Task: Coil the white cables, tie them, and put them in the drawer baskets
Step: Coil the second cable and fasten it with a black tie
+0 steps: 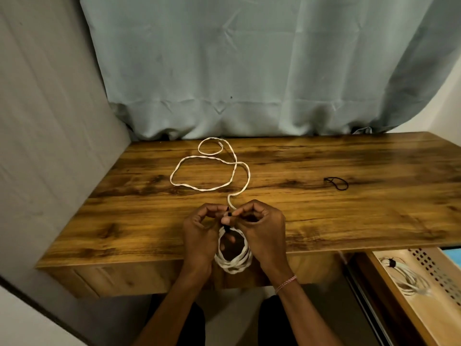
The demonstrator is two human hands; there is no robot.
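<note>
At the desk's near edge: the coil [233, 264] of white cable hung between both hands, partly below the desk [349, 221] top.
Left hand [199, 236]: fingers curled, pinching the black tie [227, 222] at the coil's top; one finger seemed to pass inside the loops.
Right hand [262, 228]: fingers curled, pinching the same tie from the other side.
Loose cable [199, 187]: lay in open loops on the desk and ran to the hands; I could not tell whether it joined the coil.
Spare tie [336, 183]: a thin black loop, well apart to the right.
Basket [434, 268]: in the open drawer at right, holding a tied bundle [409, 280].
Handling: probably light, limp and twisted, not fragile. The turns looked likely to slide apart unless bunched.
Grip: best taken at the tied top, with all the turns pinched together. The bottom of the coil could hang free.
Writing: no brand, label or readable text showed anywhere.
</note>
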